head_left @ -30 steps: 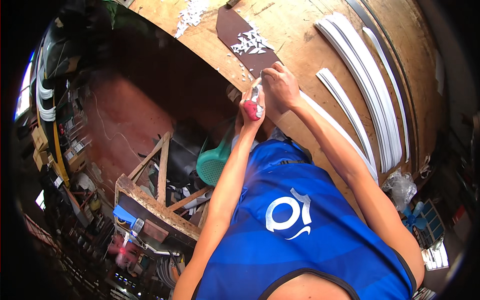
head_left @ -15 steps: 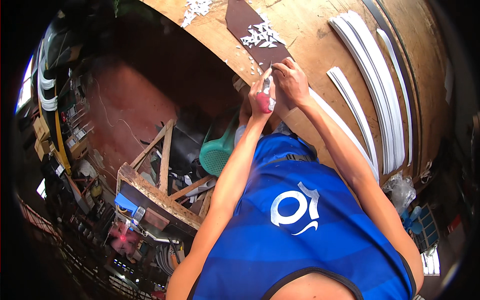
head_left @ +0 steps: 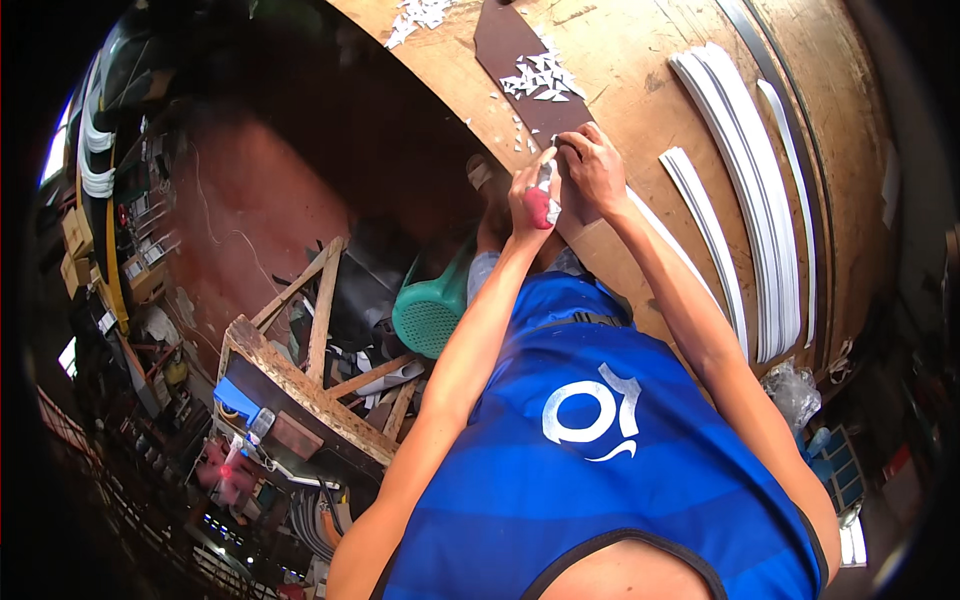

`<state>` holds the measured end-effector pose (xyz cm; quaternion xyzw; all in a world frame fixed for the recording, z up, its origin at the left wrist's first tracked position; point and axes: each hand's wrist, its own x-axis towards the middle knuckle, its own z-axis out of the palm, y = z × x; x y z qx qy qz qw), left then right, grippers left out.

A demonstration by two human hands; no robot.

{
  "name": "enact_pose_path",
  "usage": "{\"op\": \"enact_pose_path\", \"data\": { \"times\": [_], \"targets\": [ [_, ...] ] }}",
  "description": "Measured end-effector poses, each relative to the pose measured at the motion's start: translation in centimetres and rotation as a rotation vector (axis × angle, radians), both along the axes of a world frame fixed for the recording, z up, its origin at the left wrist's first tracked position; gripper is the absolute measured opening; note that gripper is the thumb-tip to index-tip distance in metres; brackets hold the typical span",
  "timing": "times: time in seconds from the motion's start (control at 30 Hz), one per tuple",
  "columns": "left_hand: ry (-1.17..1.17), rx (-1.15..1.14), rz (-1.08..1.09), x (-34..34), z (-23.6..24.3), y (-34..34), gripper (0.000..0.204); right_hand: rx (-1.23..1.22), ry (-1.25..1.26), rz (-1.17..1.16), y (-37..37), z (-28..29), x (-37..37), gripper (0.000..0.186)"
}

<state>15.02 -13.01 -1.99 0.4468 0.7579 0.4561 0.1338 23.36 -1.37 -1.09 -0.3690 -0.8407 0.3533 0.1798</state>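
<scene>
My left hand (head_left: 535, 196), with a red and white wrap near its thumb, is closed over a dark brown board (head_left: 500, 45). Its fingertips pinch something small that I cannot make out. Right beside it, my right hand (head_left: 597, 172) is closed too, thumb and fingers bent together at the left hand's fingertips; what it holds is hidden. A long white strip (head_left: 672, 238) runs from beneath my right wrist toward my body along the table. Just beyond the hands, small white cut pieces (head_left: 545, 78) lie heaped on the board, with a few loose bits by its left edge.
Another pile of white pieces (head_left: 418, 18) lies at the table's far left. A thick bundle of white strips (head_left: 745, 190) and a smaller bundle (head_left: 705, 230) rest on the wooden table (head_left: 630, 60) to the right. A green plastic stool (head_left: 425, 318) stands left of me.
The view has shifted slightly, so the table and board appear lower and further right. Both hands stay together at about the same spot on the board, the left fingers now closer to the right ones.
</scene>
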Motion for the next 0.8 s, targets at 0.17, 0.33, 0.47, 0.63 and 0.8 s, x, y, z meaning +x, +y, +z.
{"op": "enact_pose_path", "data": {
  "times": [0.17, 0.33, 0.47, 0.63, 0.8],
  "targets": [
    [-0.26, -0.007, 0.003, -1.0, -1.1, -1.1, 0.028, 0.014, 0.03, -0.009, -0.4, 0.1, -0.3, 0.018],
    [-0.712, 0.089, 0.13, -3.7, 0.7, 0.9, 0.015, -0.035, -0.004, -0.071, -0.7, 0.0, -0.3, 0.021],
    [-0.579, 0.085, 0.077, -6.5, 2.5, 1.6, 0.022, 0.018, -0.028, -0.066, -0.5, -0.3, -0.5, 0.022],
    [-0.306, -0.07, -0.169, -9.4, 5.5, 2.9, 0.027, 0.123, -0.008, -0.237, -0.4, 2.9, 0.7, 0.024],
    [0.077, 0.037, -0.663, -10.6, 4.9, 6.7, 0.037, -0.555, 0.208, -0.739, -0.9, 3.9, 6.1, 0.024]
  ]
}}
